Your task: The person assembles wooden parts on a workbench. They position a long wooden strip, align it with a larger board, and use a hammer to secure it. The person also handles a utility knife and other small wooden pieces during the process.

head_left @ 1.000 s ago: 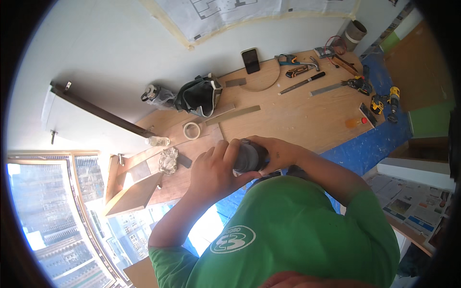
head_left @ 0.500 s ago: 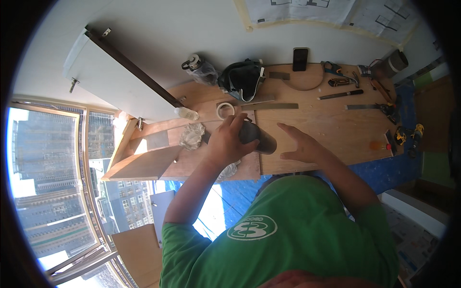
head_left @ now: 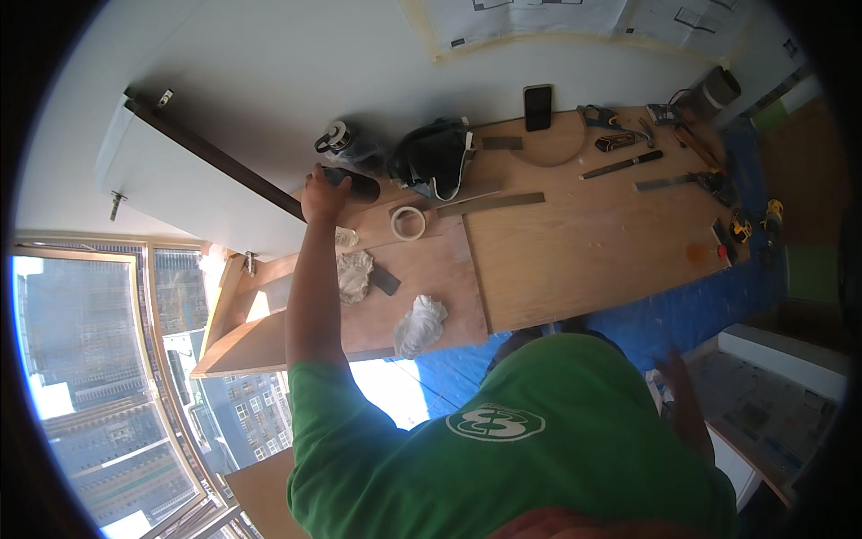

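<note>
My left hand is stretched out to the far left end of the plywood table and is closed around a dark cylinder that lies on its side at the table's back edge. Just behind the cylinder stands a clear bottle with a black lid. A black bag sits to its right. My right hand hangs low beside my green shirt, off the table, blurred, fingers apart and holding nothing.
A tape roll, two crumpled rags and a small dark block lie on the near left board. A phone and several hand tools lie further right. A white panel leans at the left by the window.
Both hands held the dark cylinder in front of my chest. The left hand has carried it to the table's far left back edge, and the right hand has let go and dropped to my side.
</note>
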Tool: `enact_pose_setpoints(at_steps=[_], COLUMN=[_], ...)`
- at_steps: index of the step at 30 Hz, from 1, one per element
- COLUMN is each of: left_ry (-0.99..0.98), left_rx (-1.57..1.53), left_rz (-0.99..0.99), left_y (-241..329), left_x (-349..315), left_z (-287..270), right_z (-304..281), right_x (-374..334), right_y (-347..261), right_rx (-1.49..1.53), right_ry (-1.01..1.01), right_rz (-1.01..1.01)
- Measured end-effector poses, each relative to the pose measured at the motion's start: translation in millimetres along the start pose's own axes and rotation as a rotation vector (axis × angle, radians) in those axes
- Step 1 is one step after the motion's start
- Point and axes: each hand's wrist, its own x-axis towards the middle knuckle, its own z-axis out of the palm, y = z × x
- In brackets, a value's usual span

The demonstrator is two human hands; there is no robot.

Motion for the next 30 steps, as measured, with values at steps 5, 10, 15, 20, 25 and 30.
enact_pose_setpoints(at_steps=[5,10,15,20,25,30], left_ry=[-0.023,-0.073,-0.123,-0.119,0.283,0.569], left_rx=[-0.052,0.018,0.092,0.006,-0.087,-0.315], left_rz=[-0.043,-0.120,-0.190,-0.252,-0.286,-0.058], left_y=[-14.3,-27.4,-26.3,-66.7,-17.9,118.5], left_x=[35.7,46.5,73.3,107.2,59.4,-117.3], left_z=[39.9,58.1,75.3,73.9,79.2,105.2], right_z=[0.4,-26.8,-43.5,-75.0,-130.3,-155.0], right_x=[-70.0,-97.4,-79.0,-7.8,70.0,147.2], right_y=[43.7,2.2,-3.6,-14.0,-27.9,-37.6], right_rx=[0.137,0.098,0.128,0.416,0.495,0.723], right_ry=[-0.025,-0.002,0.126,0.289,0.376,0.524], right_rz=[0.264,0.306,0.168,0.035,-0.017,-0.048])
